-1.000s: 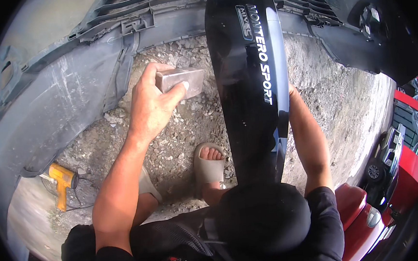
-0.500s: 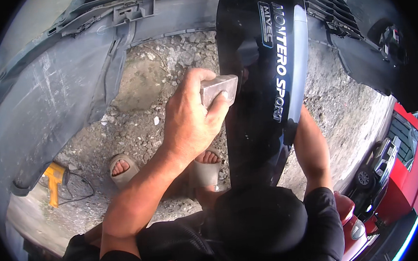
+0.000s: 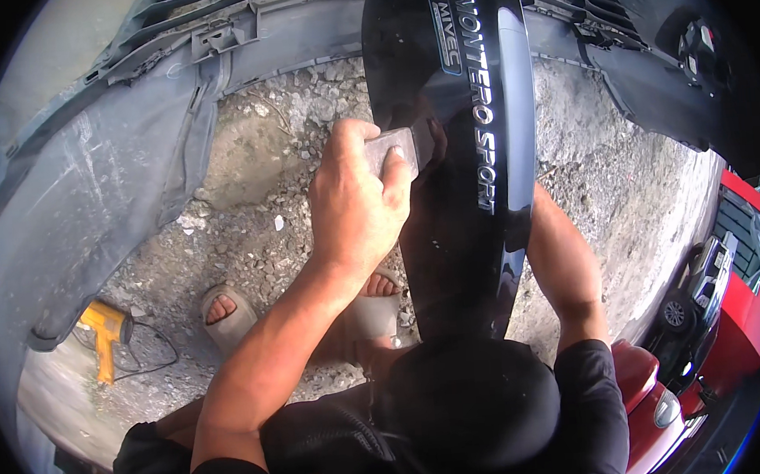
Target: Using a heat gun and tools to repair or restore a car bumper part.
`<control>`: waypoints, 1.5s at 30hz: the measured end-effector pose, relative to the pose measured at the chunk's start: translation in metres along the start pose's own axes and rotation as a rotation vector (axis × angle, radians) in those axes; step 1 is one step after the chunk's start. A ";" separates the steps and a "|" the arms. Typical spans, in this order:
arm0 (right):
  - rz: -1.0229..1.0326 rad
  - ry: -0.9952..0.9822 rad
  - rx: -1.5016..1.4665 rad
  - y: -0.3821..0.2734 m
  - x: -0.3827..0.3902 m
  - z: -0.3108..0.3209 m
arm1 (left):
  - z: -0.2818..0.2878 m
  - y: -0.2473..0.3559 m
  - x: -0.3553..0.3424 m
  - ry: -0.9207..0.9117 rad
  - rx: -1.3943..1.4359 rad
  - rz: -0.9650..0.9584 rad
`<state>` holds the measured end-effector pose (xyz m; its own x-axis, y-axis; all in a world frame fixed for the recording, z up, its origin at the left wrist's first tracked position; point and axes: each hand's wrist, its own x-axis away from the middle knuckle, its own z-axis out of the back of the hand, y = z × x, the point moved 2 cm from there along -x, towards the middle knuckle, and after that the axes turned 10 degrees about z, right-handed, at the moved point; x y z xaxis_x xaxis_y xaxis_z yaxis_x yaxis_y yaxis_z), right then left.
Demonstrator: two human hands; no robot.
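A long, glossy black car trim panel [image 3: 439, 259] with silver lettering stands on its end before me, its narrower end near my body. My left hand [image 3: 354, 177] grips a grey rectangular block [image 3: 394, 150] between thumb and fingers. The block is held against the left side of the panel, and its dark reflection shows in the gloss. My right forearm [image 3: 566, 255] reaches up along the panel's right edge. The right hand itself is hidden behind the panel, so its grip cannot be seen.
A large grey car bumper [image 3: 110, 159] curves around the left and far side. A yellow heat gun-shaped tool [image 3: 105, 334] with a cord lies at lower left. My sandalled feet [image 3: 224, 314] rest on rough gravel [image 3: 257, 245]. Red vehicle bodywork [image 3: 724, 363] stands at right.
The panel's far end has swung to the left. My left hand and the block have shifted slightly with it, the block still held at the panel's surface.
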<state>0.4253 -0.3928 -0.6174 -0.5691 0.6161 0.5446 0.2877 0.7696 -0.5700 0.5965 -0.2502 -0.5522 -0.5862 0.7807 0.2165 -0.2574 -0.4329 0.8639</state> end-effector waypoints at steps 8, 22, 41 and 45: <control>0.002 -0.013 -0.001 0.002 0.006 -0.006 | 0.011 -0.012 -0.005 -0.003 0.039 -0.010; 0.003 -0.041 0.004 -0.002 0.001 -0.014 | 0.010 0.018 -0.001 -0.033 0.005 -0.013; -0.081 -0.079 0.065 0.021 0.009 -0.035 | 0.095 -0.006 0.002 0.093 0.189 0.106; -0.100 -0.081 0.095 0.024 0.014 -0.043 | 0.123 -0.017 0.018 0.072 0.170 0.129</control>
<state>0.4571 -0.3586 -0.5967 -0.6528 0.5183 0.5525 0.1541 0.8049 -0.5731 0.6849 -0.1738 -0.5071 -0.6606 0.6871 0.3027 -0.0468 -0.4401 0.8967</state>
